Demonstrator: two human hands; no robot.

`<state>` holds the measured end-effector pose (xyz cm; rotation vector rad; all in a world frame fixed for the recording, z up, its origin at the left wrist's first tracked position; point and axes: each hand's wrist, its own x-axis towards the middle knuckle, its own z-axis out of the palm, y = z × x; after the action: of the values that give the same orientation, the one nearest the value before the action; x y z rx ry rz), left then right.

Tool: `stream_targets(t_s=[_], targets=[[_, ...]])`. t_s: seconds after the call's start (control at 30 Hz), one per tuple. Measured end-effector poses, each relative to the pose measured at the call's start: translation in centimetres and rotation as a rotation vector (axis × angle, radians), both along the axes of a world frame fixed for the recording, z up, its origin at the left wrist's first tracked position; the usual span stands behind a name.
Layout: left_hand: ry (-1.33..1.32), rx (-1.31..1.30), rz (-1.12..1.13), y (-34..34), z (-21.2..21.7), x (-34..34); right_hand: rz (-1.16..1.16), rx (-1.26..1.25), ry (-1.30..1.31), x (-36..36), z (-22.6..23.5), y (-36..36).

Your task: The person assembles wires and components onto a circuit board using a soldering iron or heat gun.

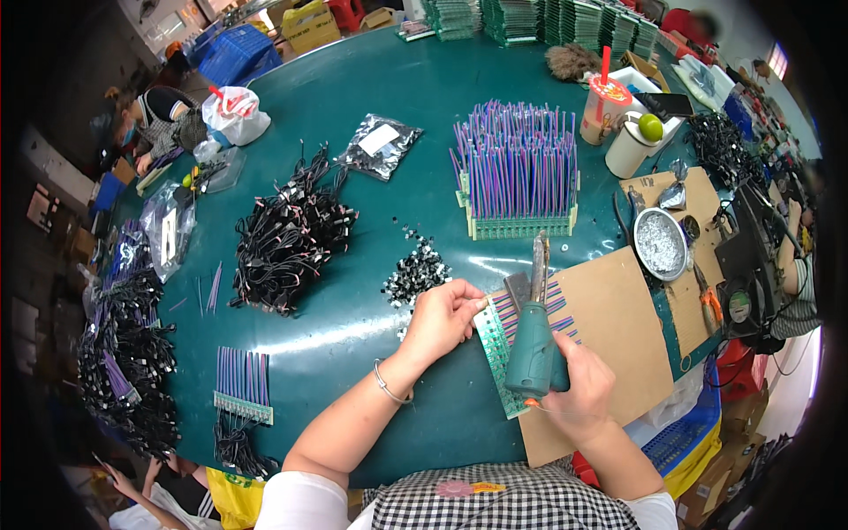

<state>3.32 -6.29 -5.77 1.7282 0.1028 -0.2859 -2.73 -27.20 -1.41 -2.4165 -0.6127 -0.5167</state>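
Note:
A green circuit board panel lies at the left edge of a brown cardboard sheet, with purple and blue wires running from it to the right. My left hand is closed in a pinch at the panel's upper corner. In my right hand is a green soldering gun, its metal end pointing away from me over the panel. A thin strand runs by its orange part. Part of the panel and wires is hidden behind the gun. Beyond my left hand lies a pile of small black and white connectors.
Upright wired boards stand at the back. Black cable bundles and a wired board lie left. At right are a metal bowl, orange-handled pliers, a drink cup and a white container. Another person works far left.

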Motion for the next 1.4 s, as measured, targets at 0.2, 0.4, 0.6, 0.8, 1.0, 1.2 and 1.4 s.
stream_targets(t_s=[0.2,0.4,0.6,0.8,1.0,1.2,1.4], targets=[[-0.088,0.154,0.02,0.4,1.4,-0.4,-0.032,0.109,0.038,0.0,1.1,-0.9],[-0.347,0.47,0.214,5.3,2.8,-3.1,-0.265,0.575,0.281,-2.2,3.8,-7.5],[-0.291,0.662,0.174,6.9,2.6,-7.2,-0.272,0.617,0.276,-1.2,8.1,-8.4],[-0.343,0.658,0.24,5.8,0.7,-7.3,-0.055,0.832,0.509,0.1,4.5,-4.1],[-0.368,0.646,0.204,5.8,0.0,-6.9,-0.049,0.896,0.689,-0.5,3.2,-2.8],[-0.35,0.69,0.224,5.9,0.3,-7.2,-0.057,0.929,0.642,-1.0,2.5,-3.5],[-0.382,0.731,0.191,6.0,0.2,-7.3,-0.059,0.966,0.596,-1.3,2.3,-3.1]])
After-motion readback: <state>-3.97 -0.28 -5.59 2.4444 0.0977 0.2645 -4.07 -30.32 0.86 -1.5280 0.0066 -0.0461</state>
